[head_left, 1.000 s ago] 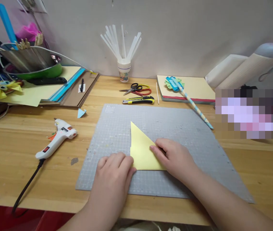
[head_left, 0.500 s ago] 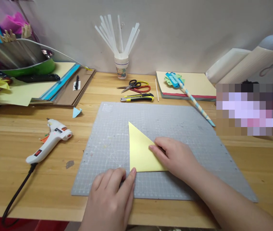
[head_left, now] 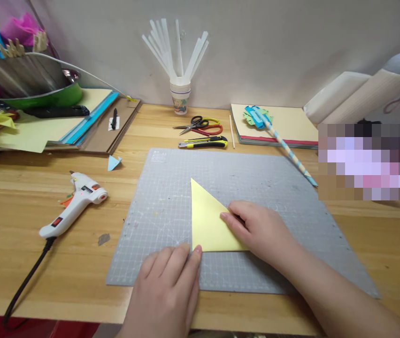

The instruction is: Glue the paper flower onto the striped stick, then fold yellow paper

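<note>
A sheet of yellow paper point(head_left: 207, 225), folded into a triangle, lies on the grey cutting mat point(head_left: 157, 197), one point toward the far side. My right hand point(head_left: 258, 230) grips its slanted edge, thumb on top and fingers curled at the edge; the paper's right corner is hidden under this hand. At the near left corner, my left hand point(head_left: 166, 281) is closed, with its thumb tip pressing on the paper. The curled fingers of that hand rest on the mat just left of the corner, their undersides hidden.
A white hot glue gun point(head_left: 75, 202) lies left of the mat. Behind it are scissors point(head_left: 195, 124), a utility knife point(head_left: 203, 142), a thin stick point(head_left: 232, 131) and paper cups point(head_left: 180, 96) with white glue sticks. A paper flower point(head_left: 258, 117) on a striped stem rests on a paper stack point(head_left: 291, 122).
My left hand's index finger has shifted slightly toward the thumb at the paper's corner. The right hand keeps its grip. The whole view has moved a little.
</note>
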Available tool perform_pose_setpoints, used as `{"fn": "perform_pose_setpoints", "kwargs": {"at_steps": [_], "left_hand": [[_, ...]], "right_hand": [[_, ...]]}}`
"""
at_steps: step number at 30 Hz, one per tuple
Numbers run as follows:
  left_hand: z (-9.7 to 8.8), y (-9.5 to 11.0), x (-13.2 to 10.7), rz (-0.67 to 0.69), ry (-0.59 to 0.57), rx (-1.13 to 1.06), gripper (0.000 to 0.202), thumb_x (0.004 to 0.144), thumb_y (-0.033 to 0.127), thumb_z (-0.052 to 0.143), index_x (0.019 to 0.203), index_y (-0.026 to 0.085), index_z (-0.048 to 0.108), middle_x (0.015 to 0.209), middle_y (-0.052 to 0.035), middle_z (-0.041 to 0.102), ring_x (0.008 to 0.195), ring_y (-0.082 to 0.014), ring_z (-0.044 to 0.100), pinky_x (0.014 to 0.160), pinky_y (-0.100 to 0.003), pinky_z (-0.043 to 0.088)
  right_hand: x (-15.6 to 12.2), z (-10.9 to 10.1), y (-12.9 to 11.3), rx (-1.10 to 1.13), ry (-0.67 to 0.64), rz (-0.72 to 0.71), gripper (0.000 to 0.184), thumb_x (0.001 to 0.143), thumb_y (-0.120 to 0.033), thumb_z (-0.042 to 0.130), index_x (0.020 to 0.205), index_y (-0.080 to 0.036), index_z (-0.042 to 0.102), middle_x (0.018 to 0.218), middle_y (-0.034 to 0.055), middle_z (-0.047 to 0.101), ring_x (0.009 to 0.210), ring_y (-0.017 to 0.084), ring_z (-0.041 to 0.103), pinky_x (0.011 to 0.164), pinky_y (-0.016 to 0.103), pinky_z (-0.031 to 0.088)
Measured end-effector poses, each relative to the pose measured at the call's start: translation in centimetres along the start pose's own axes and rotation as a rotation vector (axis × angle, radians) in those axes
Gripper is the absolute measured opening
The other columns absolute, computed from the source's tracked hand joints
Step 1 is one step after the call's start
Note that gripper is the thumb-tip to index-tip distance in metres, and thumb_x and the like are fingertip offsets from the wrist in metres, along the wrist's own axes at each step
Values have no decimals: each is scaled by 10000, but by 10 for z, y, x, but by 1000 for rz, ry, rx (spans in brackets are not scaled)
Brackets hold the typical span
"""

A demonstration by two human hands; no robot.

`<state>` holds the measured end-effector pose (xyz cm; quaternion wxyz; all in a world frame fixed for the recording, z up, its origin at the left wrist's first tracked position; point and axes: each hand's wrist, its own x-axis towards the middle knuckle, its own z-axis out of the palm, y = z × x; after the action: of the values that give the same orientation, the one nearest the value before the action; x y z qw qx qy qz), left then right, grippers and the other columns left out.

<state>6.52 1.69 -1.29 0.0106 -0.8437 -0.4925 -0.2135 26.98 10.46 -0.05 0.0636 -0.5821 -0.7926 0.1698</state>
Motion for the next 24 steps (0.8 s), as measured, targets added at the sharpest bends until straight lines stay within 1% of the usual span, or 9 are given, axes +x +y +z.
{"fn": "perform_pose_setpoints", "kwargs": {"at_steps": [6,10,14,18,19,20,22,23,24], "left_hand": [[-1,1,0,-4,7,-11,297,853,133,479,1119,172,607,1001,-33,661,840,-168,560,731,-317,389],[-1,1,1,2,14,4,284,856,139,474,1101,170,616,1090,-28,663,863,-173,553,759,-320,385],[-2,0,2,32,-20,41,291,854,140,461,1097,169,619,1198,-11,637,833,-167,547,743,-326,387],[-1,-1,0,81,-54,102,315,856,155,448,1124,162,613,1252,-24,610,841,-182,553,729,-349,373],[-1,-1,-1,84,-57,113,318,858,160,443,1127,162,613,1257,-27,607,852,-186,556,732,-354,367],[0,-1,-2,88,-53,122,318,862,163,438,1127,162,614,1259,-29,606,860,-188,557,736,-357,362],[1,-1,-3,94,-54,128,317,870,169,434,1132,161,613,1266,-29,601,874,-184,558,749,-357,352],[2,-2,-4,96,-54,126,315,873,172,434,1133,161,613,1269,-27,599,877,-181,558,754,-356,349],[2,-2,-4,95,-52,123,313,877,177,433,1132,164,614,1272,-23,597,878,-178,557,757,-354,346]], "right_hand": [[0,0,1,3,10,-9,304,901,-340,414,636,-197,457,638,-12,557,566,119,472,507,248,221],[0,0,1,-7,-3,0,309,905,-349,412,638,-199,450,642,-12,559,573,123,473,508,249,215],[1,1,1,-11,-20,14,310,909,-354,413,641,-202,440,642,-17,558,586,129,477,513,247,221],[2,0,3,15,-26,19,307,914,-354,414,652,-203,468,662,-11,577,591,134,494,517,253,257],[0,-2,2,26,-6,15,279,914,-354,419,691,-206,501,697,-3,594,614,143,513,527,257,282],[-3,-4,1,23,48,6,243,914,-355,423,759,-208,540,752,13,615,660,160,536,549,266,313],[-14,-9,-5,-29,235,-38,231,914,-350,426,971,-191,583,882,68,632,784,213,562,628,308,368],[-22,-9,-10,-83,353,-79,278,916,-346,419,1065,-173,577,925,98,630,829,242,560,664,338,379],[-31,-9,-16,-134,418,-118,318,919,-337,408,1135,-163,565,900,106,626,813,253,560,666,355,380]]}}
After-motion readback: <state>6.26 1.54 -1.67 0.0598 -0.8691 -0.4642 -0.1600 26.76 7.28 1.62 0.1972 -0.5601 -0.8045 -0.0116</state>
